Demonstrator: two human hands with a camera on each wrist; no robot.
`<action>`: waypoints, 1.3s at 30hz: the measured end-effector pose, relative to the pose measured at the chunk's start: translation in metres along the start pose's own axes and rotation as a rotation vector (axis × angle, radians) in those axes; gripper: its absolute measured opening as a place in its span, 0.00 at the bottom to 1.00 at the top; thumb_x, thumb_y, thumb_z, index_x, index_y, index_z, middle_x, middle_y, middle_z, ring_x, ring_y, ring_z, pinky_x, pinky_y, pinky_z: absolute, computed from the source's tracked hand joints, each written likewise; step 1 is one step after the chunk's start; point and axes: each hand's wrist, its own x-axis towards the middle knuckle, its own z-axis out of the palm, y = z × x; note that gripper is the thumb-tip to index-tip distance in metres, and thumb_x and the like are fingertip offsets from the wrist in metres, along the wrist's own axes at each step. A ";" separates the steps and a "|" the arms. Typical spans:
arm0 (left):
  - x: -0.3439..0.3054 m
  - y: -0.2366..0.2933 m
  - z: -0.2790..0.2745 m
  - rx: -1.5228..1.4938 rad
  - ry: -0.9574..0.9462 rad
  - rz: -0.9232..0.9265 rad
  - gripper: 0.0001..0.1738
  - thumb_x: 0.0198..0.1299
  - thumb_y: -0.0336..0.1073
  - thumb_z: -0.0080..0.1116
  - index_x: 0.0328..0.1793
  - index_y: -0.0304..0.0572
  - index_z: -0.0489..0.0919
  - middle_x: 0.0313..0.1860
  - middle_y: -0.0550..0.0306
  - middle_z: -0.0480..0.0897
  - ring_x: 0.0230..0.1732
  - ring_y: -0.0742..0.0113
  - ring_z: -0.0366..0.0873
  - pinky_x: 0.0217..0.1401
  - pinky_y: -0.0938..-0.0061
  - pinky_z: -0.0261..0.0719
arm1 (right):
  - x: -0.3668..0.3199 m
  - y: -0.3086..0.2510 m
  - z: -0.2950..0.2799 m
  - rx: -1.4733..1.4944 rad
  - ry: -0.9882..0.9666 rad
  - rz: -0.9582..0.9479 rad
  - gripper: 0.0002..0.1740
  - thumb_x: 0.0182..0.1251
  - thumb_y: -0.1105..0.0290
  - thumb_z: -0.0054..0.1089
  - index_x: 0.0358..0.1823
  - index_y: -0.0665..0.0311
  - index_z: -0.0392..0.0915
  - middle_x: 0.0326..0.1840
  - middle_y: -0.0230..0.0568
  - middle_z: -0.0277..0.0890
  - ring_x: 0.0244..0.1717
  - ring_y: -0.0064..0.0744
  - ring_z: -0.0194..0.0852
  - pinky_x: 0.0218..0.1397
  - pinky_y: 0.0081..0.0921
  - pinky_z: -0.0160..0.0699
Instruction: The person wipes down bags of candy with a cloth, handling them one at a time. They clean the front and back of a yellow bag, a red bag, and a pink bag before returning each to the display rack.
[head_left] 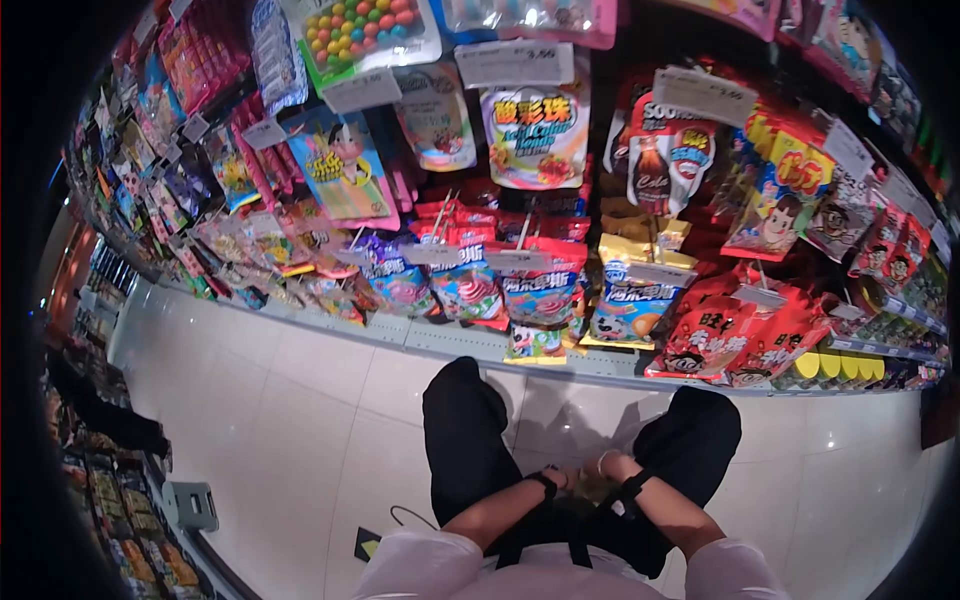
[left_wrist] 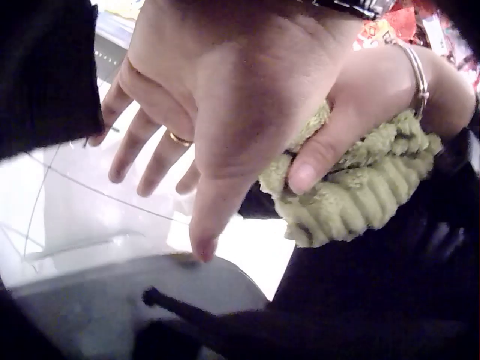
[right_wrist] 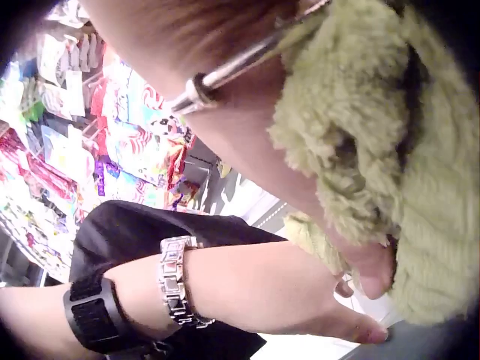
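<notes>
Evidently bunched, a pale green, ribbed plush cloth point(left_wrist: 360, 199) lies in the person's right hand point(left_wrist: 364, 94), whose thumb is curled over it, above the lap in black trousers point(head_left: 462, 440). Its long axis slants in the left wrist view, one end pointing lower left, the other upper right toward the silver metal bangle point(left_wrist: 420, 79). Beside it, the left hand point(left_wrist: 214, 97) has its fingers extended and spread; whether it touches the cloth cannot be told.
</notes>
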 end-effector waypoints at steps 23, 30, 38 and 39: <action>0.018 -0.035 0.043 -0.075 -0.378 0.088 0.27 0.49 0.53 0.54 0.52 0.46 0.76 0.54 0.49 0.74 0.54 0.53 0.72 0.55 0.62 0.69 | 0.044 0.029 0.134 0.636 -0.044 0.186 0.26 0.53 0.49 0.51 0.43 0.63 0.77 0.50 0.53 0.72 0.53 0.46 0.69 0.55 0.37 0.65; 0.069 -0.072 0.160 -0.243 -0.330 -0.194 0.26 0.51 0.52 0.50 0.53 0.45 0.75 0.58 0.48 0.71 0.58 0.53 0.68 0.59 0.63 0.65 | 0.044 0.011 0.146 0.411 0.032 0.153 0.28 0.52 0.45 0.53 0.43 0.62 0.78 0.45 0.45 0.76 0.48 0.44 0.74 0.50 0.38 0.70; 0.009 0.022 0.031 0.033 -0.115 0.072 0.25 0.51 0.49 0.52 0.50 0.40 0.76 0.53 0.44 0.74 0.54 0.52 0.72 0.54 0.62 0.70 | 0.028 -0.009 0.116 0.330 -0.026 0.099 0.26 0.50 0.47 0.56 0.42 0.61 0.79 0.45 0.45 0.76 0.45 0.45 0.74 0.48 0.40 0.71; -0.005 0.037 0.007 -0.002 -0.137 0.064 0.26 0.49 0.47 0.55 0.51 0.39 0.75 0.52 0.42 0.74 0.53 0.51 0.72 0.53 0.62 0.71 | 0.026 -0.010 0.115 0.326 -0.040 0.091 0.26 0.50 0.48 0.56 0.42 0.61 0.79 0.45 0.45 0.77 0.45 0.45 0.75 0.48 0.40 0.71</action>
